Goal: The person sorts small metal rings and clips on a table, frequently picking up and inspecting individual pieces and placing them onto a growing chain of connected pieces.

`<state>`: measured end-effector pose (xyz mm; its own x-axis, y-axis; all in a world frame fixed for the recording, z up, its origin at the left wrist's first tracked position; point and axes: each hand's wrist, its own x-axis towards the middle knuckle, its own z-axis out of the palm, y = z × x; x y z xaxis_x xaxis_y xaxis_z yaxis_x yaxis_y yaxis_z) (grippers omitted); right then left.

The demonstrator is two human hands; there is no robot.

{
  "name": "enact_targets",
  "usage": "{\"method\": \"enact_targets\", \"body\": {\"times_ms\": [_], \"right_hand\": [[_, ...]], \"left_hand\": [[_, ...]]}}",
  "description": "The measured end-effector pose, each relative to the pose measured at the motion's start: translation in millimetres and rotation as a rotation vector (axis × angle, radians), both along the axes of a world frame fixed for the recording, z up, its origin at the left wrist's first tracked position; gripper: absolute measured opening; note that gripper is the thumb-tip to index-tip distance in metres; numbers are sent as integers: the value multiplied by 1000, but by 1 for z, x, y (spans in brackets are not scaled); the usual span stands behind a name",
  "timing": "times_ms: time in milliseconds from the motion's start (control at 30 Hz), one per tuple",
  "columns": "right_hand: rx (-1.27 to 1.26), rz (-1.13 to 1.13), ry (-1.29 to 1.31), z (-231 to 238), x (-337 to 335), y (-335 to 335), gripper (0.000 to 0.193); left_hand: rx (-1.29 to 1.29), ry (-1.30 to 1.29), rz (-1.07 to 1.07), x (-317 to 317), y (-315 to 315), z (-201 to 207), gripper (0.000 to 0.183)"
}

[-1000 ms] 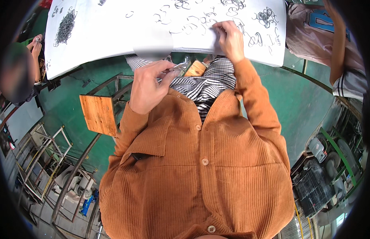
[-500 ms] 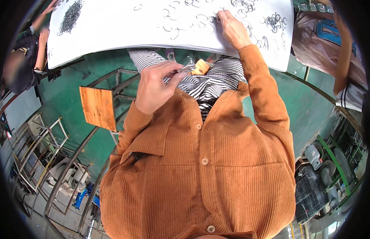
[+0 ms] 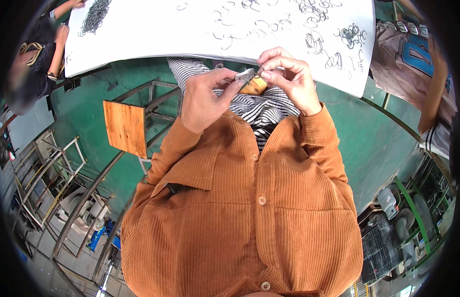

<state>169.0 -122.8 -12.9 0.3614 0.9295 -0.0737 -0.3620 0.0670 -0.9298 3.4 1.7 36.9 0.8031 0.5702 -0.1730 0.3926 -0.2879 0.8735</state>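
Note:
My left hand (image 3: 206,100) is closed in a pinch on a small silvery metal part (image 3: 245,75), held above my lap just off the table's near edge. Close to its right side, my right hand (image 3: 294,83) pinches with thumb and forefinger a small thin dark piece (image 3: 260,71), partly hidden by the fingers. Whether that piece touches the metal part I cannot tell. Beyond both hands, thin black curved strips (image 3: 314,42) lie scattered over the white tabletop (image 3: 155,29). A denser heap of black strips (image 3: 351,35) sits near the table's right end.
At the table's far left is a large dark pile (image 3: 95,17), with another person's arm (image 3: 59,49) beside it. Someone in a pink shirt (image 3: 395,64) is at the right. A wooden stool seat (image 3: 125,127) stands to my left, above green floor (image 3: 86,168).
My right hand has come back from the strips on the table to beside my left hand, carrying a small dark piece. The metal part has shifted slightly right and up.

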Motion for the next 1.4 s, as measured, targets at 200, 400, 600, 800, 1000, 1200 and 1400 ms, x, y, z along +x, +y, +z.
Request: {"method": "enact_targets", "body": {"times_ms": [200,400,600,800,1000,1200,1400], "right_hand": [[-14,-16,-108,-1,2,4,7],[42,-93,-311,-2,2,18,7],[40,-168,-701,24,-19,12,9],[39,-199,-703,25,-22,6,11],[69,-185,-711,30,-25,7,12],[50,-210,-722,17,-32,-3,10],[33,-165,-766,24,-35,-5,6]], "left_hand": [[-7,-27,37,7,3,1,9],[93,-46,-17,10,6,-3,11],[25,35,-127,21,56,-5,14],[487,-29,134,128,195,-97,18],[811,-38,274,175,265,-167,22],[817,119,98,154,256,-153,31],[957,159,67,152,230,-155,41]]}}
